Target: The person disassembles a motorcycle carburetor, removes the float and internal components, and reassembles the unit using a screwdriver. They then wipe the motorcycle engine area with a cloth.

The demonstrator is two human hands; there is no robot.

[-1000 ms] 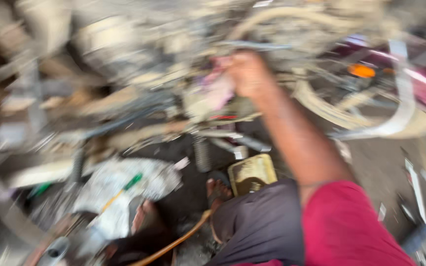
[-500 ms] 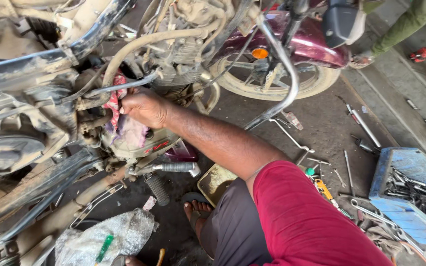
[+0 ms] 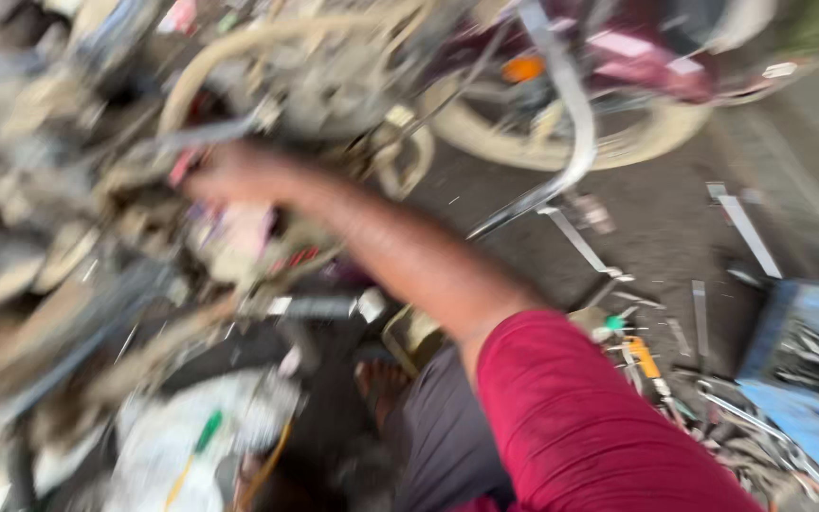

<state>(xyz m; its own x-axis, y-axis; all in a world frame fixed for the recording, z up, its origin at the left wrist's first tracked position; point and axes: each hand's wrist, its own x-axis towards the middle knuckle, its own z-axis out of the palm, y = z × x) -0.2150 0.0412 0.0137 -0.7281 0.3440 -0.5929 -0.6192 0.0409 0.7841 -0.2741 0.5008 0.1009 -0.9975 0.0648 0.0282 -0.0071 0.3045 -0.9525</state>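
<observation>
Plainly blurred, the right hand (image 3: 239, 175) presses a pink rag (image 3: 244, 232) against the dirty motorcycle engine (image 3: 267, 228), fingers seemingly clenched on it though I cannot tell for sure; cloth beside the engine's linkages could snag or slip free.

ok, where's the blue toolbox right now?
In the head view the blue toolbox sits at the right edge on the dark floor, beside scattered metal tools, right of the person's red sleeve.
</observation>
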